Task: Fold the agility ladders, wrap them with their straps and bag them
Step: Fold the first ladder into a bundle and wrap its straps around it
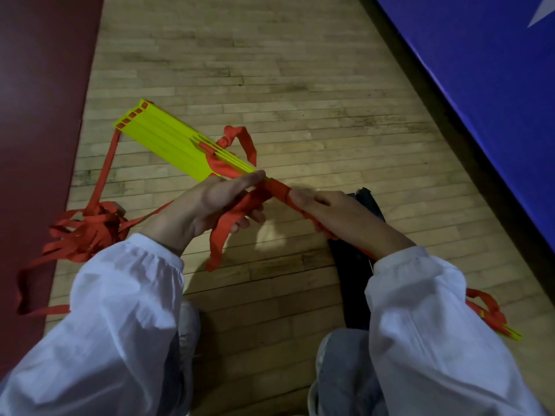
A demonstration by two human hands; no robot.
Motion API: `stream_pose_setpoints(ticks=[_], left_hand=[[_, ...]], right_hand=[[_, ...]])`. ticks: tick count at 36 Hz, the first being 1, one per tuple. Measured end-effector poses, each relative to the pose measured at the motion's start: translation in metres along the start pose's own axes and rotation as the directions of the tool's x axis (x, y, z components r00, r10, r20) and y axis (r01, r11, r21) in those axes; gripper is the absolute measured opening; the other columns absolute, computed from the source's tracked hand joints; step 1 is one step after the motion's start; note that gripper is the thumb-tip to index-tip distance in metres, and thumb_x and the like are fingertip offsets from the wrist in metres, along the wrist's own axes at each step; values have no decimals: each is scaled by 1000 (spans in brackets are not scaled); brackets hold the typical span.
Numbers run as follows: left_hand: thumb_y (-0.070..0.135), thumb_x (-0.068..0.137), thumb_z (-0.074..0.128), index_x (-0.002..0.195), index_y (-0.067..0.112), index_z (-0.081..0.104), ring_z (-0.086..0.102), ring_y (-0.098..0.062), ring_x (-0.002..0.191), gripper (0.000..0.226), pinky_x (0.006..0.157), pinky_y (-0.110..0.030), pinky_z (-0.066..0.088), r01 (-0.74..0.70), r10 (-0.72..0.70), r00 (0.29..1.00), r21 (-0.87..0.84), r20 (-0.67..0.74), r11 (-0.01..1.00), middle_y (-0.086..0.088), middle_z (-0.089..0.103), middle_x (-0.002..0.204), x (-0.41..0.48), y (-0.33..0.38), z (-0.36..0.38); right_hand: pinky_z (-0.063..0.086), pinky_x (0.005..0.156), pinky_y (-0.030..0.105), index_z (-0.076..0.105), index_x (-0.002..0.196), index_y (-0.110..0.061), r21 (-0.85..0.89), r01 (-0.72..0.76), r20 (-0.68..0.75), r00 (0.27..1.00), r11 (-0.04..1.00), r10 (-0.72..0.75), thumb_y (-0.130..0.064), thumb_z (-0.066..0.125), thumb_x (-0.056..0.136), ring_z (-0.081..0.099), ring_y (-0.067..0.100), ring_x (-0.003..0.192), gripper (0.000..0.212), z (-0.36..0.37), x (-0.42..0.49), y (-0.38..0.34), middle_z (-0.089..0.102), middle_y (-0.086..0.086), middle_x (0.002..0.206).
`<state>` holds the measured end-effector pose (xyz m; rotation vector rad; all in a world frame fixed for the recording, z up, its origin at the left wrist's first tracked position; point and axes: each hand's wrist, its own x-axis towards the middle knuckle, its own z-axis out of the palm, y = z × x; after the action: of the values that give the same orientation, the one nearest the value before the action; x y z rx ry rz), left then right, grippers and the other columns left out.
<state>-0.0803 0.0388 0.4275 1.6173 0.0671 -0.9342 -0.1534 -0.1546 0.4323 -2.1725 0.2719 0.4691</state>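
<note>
A stack of yellow ladder rungs [168,142] lies flat on the wood floor, its red strap [103,175] trailing left to a tangled red heap [87,232]. A second bundle of rungs [279,190], wound in red strap, is held above the floor between my hands. My right hand [339,214] grips this bundle along its length. My left hand [216,202] holds the loose red strap end [228,232], which hangs down from the bundle. The bundle's far end [498,322], yellow tips with red loops, pokes out behind my right sleeve.
A dark bag [366,205] lies on the floor under my right forearm. A dark red mat [36,115] borders the floor on the left, a blue mat [486,94] on the right. My knees [345,370] are at the bottom.
</note>
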Motion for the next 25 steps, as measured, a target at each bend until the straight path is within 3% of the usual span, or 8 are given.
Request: stream_pose_setpoints(ticks=[9, 12, 15, 19, 25], left_hand=[[22, 99, 46, 90, 1, 62, 51, -11, 38, 28, 35, -17, 41, -23, 25, 999, -79, 35, 997, -6, 68, 63, 1, 1, 0], [17, 99, 45, 92, 2, 63, 51, -10, 38, 24, 35, -17, 42, -37, 40, 999, -97, 35, 995, -6, 69, 63, 1, 0, 0], [13, 98, 44, 92, 4, 62, 51, -10, 37, 21, 35, -17, 42, -19, 25, 999, -126, 45, 992, -7, 70, 64, 0, -1, -1], [10, 97, 43, 97, 0, 60, 51, -10, 38, 19, 36, -17, 43, -3, 11, 999, -143, 53, 990, -8, 71, 66, 2, -1, -1], [12, 96, 42, 98, 2, 61, 50, -12, 37, 22, 36, -17, 43, 50, -41, 997, -137, 68, 989, -8, 70, 69, 2, 0, 1]], right_hand=[[43, 74, 32, 63, 100, -6, -40, -17, 11, 1000, 999, 18, -67, 30, 92, 55, 18, 75, 70, 2, 3, 1, 55, 3, 79], [38, 68, 28, 62, 87, -11, -85, -6, 9, 1000, 996, 7, -61, 34, 95, 52, 16, 71, 57, 1, 2, 0, 52, 2, 77], [38, 64, 25, 66, 92, -11, -85, -7, 9, 1000, 996, 7, -60, 42, 94, 55, 14, 71, 54, -1, 2, 1, 57, 1, 77], [38, 56, 18, 62, 75, -23, -69, -2, 4, 1000, 998, 3, -58, 50, 91, 55, 2, 56, 40, -2, 2, 2, 58, -8, 66], [41, 61, 24, 63, 86, -23, -131, 44, -43, 998, 990, -50, -56, 59, 86, 59, 9, 68, 34, -1, 4, 3, 62, -5, 75]])
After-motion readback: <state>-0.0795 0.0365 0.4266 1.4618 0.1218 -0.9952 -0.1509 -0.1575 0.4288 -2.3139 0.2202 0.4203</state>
